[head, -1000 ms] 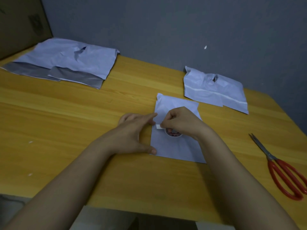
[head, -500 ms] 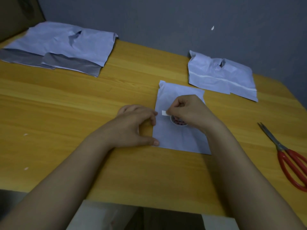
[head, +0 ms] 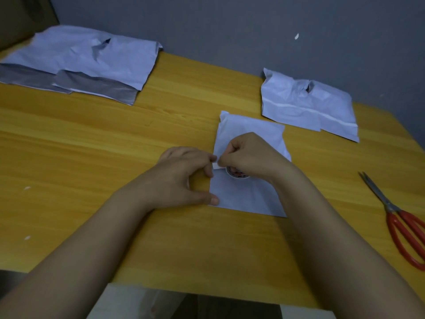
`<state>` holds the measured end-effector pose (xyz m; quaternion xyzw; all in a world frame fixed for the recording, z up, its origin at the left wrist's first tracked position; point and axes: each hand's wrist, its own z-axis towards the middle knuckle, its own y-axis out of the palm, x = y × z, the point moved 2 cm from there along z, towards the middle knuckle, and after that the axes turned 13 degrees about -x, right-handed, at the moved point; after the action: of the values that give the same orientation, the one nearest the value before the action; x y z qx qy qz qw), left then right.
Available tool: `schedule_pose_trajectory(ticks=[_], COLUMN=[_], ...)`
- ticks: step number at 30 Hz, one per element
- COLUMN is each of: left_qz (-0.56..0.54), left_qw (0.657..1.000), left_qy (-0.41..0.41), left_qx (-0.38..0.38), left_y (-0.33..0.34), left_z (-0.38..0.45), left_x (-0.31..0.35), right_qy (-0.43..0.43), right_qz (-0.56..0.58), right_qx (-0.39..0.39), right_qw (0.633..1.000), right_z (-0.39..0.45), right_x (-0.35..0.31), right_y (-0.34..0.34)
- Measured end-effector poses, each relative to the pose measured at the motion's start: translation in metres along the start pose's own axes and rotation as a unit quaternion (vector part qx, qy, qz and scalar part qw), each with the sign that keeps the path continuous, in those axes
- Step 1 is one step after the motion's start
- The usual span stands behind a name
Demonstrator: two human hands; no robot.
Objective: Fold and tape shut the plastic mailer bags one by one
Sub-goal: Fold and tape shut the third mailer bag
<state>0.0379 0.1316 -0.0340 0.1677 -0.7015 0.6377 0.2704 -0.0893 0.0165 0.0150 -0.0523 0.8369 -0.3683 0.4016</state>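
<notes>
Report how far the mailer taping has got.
Done, apparently: two folded white plastic mailers far right. In hand: the folded white mailer at centre; the right hand pinches a white tape strip off a small roll, the left hand pressing its edge. Left: unfolded white-and-grey mailers far left.

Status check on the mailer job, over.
Right hand pinching tape strip over tape roll. Left hand pinning folded mailer. Nothing in the way.
</notes>
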Motion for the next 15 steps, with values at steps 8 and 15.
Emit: schedule_pose_trajectory(ticks=[8, 15], left_qz=[0.000, 0.004], left_qw=[1.000, 1.000], left_qy=[0.005, 0.008], left_qx=[0.012, 0.008], left_y=[0.0005, 0.0004], left_z=[0.0000, -0.0007], left_x=[-0.0001, -0.0009], right_qy=[0.017, 0.008], right_qz=[-0.025, -0.021], right_qx=[-0.002, 0.018], right_qw=[1.000, 1.000], right_z=[-0.0004, -0.0045], right_x=[-0.0080, -0.0082], right_y=[0.0023, -0.0012])
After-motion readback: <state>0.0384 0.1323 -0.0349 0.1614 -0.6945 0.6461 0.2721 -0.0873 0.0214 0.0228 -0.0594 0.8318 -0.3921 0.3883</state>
